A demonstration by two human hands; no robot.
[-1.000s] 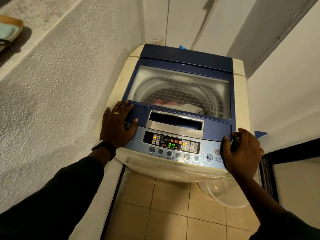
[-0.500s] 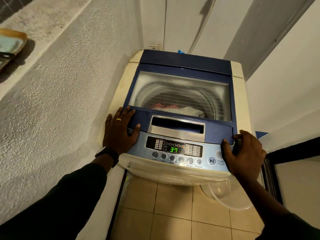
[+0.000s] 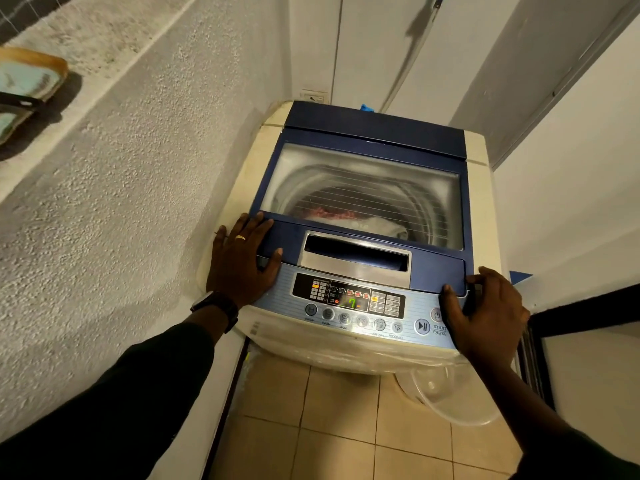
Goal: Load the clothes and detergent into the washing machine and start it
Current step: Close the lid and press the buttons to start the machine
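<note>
Rough textured wall (image 3: 114,209) left, beige floor tiles (image 3: 339,427) below.

The washer (image 3: 367,237), cream with a blue top, stands lid shut, its display lit green. Red and white clothes (image 3: 349,220) lie inside the drum.

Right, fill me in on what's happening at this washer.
A person stands over a top-loading washing machine with its lid shut. The left hand lies flat on the front left corner, and the right hand rests on the front right corner beside the start/pause button. Clothes show in the drum through the lid's window. The control panel is lit, with a green digit on its display.
</note>
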